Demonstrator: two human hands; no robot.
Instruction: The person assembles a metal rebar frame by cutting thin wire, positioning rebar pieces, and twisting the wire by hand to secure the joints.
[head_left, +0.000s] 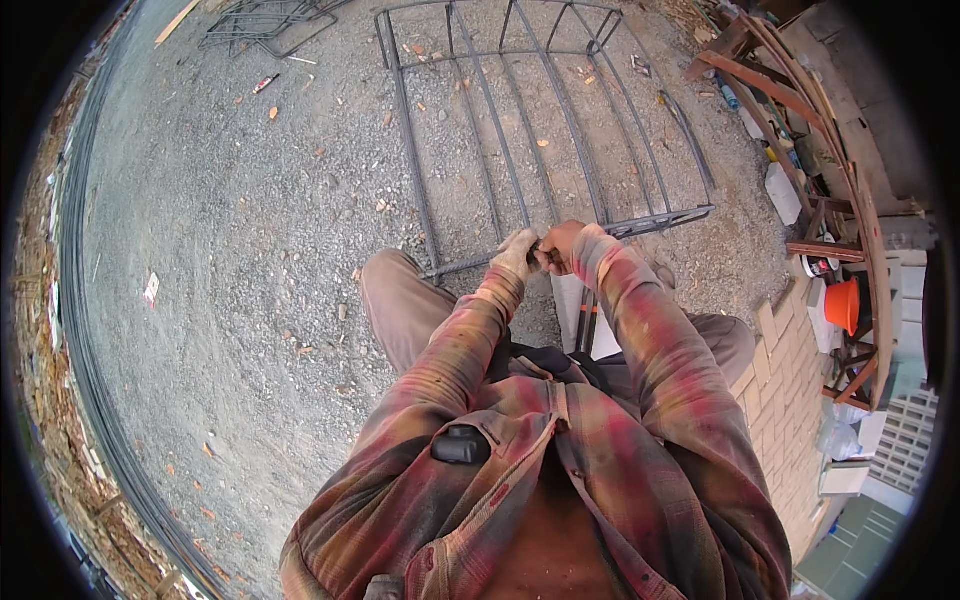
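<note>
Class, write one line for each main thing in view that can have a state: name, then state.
Left hand: meeting right hand, grip unclear
Right hand: grip unclear
Steel-bar cage: assembled, lying on gravel
Smaller bar frames: heaped
Long bars: lying side by side
Plaid shirt: partly open

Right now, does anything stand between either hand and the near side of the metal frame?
Nothing visible does. The left hand and right hand meet at the near side of the metal frame. The fingers hide what exactly they grip.
</note>
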